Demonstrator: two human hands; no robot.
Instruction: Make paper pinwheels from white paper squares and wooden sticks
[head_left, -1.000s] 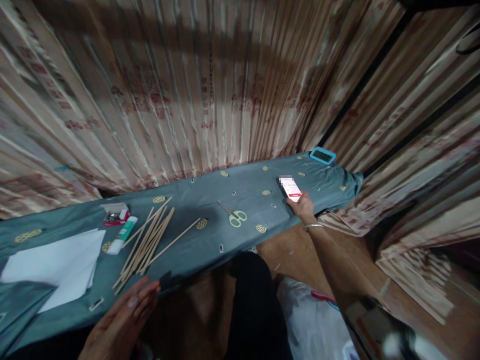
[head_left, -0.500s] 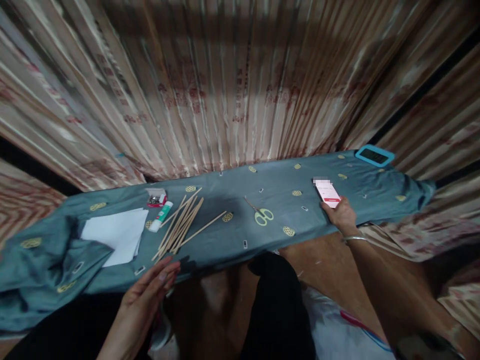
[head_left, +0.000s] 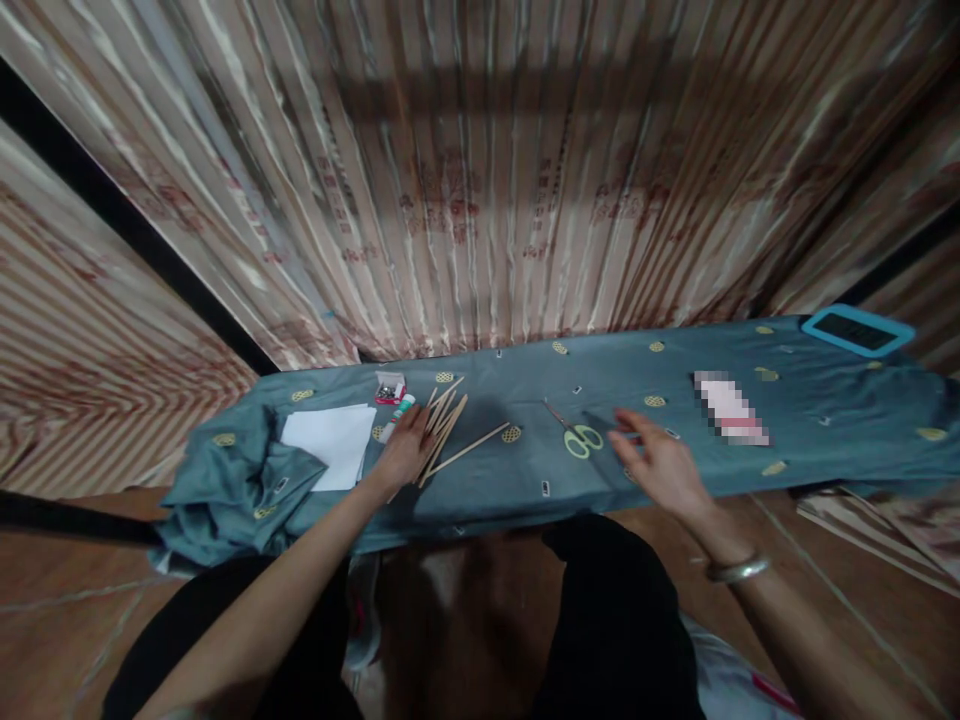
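My left hand (head_left: pixel 405 450) lies over the left side of a loose pile of wooden sticks (head_left: pixel 448 432), fingers stretched out. It partly covers a green-and-white glue stick (head_left: pixel 403 408); whether it grips any stick I cannot make out. My right hand (head_left: pixel 660 462) hovers open with nothing in it, just right of the scissors (head_left: pixel 581 440) with pale green handles. Farther right, a phone (head_left: pixel 731 410) with a blurred-out screen rests on the cloth.
White paper sheets (head_left: pixel 330 445) lie at the left beside bunched-up cloth (head_left: pixel 217 490). A small open red-and-white box (head_left: pixel 390 390) with metal bits stands behind the glue stick. A blue-framed tablet (head_left: pixel 859 330) lies at the far right. Curtains (head_left: pixel 465 200) hang behind the cloth-covered table (head_left: pixel 517 510).
My right hand has let go of the phone and moved left toward the scissors. My left hand has reached forward from the table's front edge onto the sticks. The view has shifted left.
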